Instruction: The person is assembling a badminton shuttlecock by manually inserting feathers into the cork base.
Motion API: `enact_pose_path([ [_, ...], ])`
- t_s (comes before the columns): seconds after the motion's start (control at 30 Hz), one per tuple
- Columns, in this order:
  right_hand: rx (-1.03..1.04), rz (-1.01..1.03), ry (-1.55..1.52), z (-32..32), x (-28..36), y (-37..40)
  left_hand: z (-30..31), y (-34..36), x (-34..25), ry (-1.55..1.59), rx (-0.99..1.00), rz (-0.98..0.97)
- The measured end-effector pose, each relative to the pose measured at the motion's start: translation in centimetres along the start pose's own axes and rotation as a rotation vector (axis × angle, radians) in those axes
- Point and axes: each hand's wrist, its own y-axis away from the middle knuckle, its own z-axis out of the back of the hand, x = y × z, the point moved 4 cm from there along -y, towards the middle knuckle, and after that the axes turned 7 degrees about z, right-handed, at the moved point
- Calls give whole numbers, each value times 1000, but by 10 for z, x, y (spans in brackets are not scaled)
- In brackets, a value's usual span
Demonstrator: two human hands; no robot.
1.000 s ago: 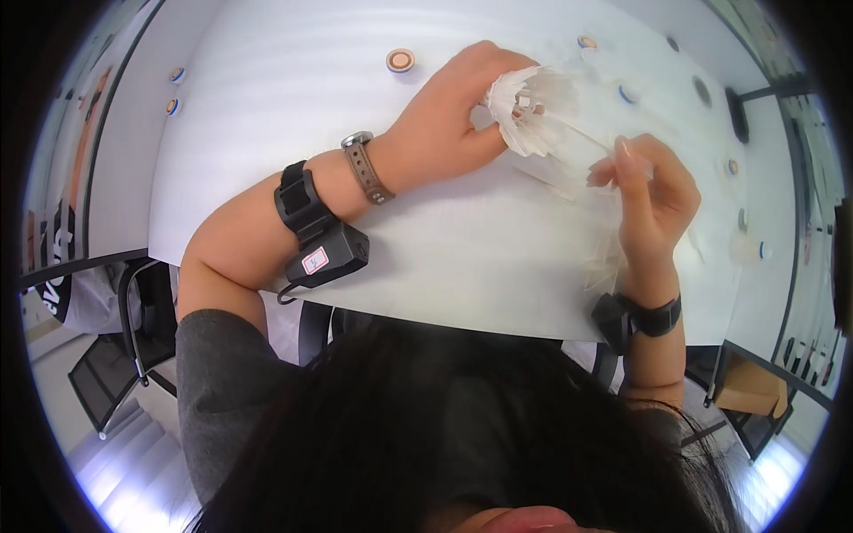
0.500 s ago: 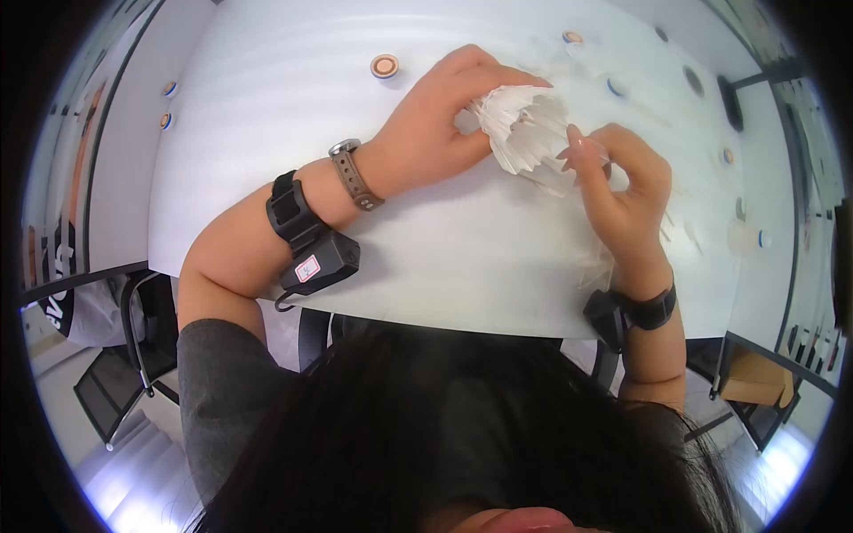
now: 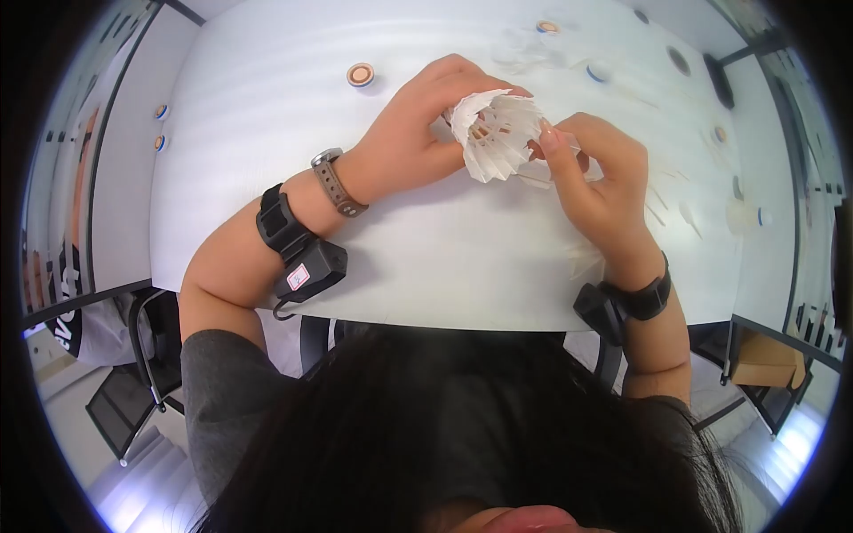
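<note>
A white feather shuttlecock [image 3: 500,138] is held over the table, its open skirt facing me. My left hand [image 3: 425,129] is closed around its narrow end, thumb below and fingers above; the base is hidden in the grip. At the right edge of the skirt, my right hand [image 3: 600,173] is closed in a pinch, thumb against fingers. White feather [image 3: 573,151] shows between those fingers, close beside the skirt; whether it is joined to the shuttlecock I cannot tell.
On the white table [image 3: 426,266], a round cork base [image 3: 360,75] lies beyond my left hand and another cork base [image 3: 546,27] farther back. Loose feathers [image 3: 689,218] are scattered to the right. A cardboard box [image 3: 766,359] sits below the table's right side.
Both hands and the shuttlecock have shifted slightly left in view, along with a small camera shift. The skirt has turned to show more of its inside. Both grips stay closed.
</note>
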Motion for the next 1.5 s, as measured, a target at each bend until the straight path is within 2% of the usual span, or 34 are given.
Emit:
enact_pose_path([
  [0.33, -21, 62, 29, 3, 4, 0, -1, 1, 5, 16, 6, -12],
  [0.43, 10, 99, 66, 3, 7, 0, -2, 2, 6, 60, 11, 17],
  [0.53, 28, 101, 85, 2, 7, -1, -5, 6, 10, 143, 38, 152],
  [0.67, 36, 65, 89, 1, 4, -1, -4, 5, 7, 90, 71, 127],
  [0.83, 47, 198, 211, 1, 8, -2, -8, 8, 13, 168, 27, 124],
  [0.97, 65, 305, 299, 0, 10, -3, -7, 8, 10, 96, 48, 116],
  [1.17, 12, -14, 110, 0, 3, 1, -6, 7, 5, 63, 1, 49],
  [1.27, 11, -83, 77, -4, 3, 5, -4, 7, 4, 179, 49, 211],
  [1.5, -39, -11, 72, -3, 8, 3, -8, 10, 6, 162, 77, 200],
])
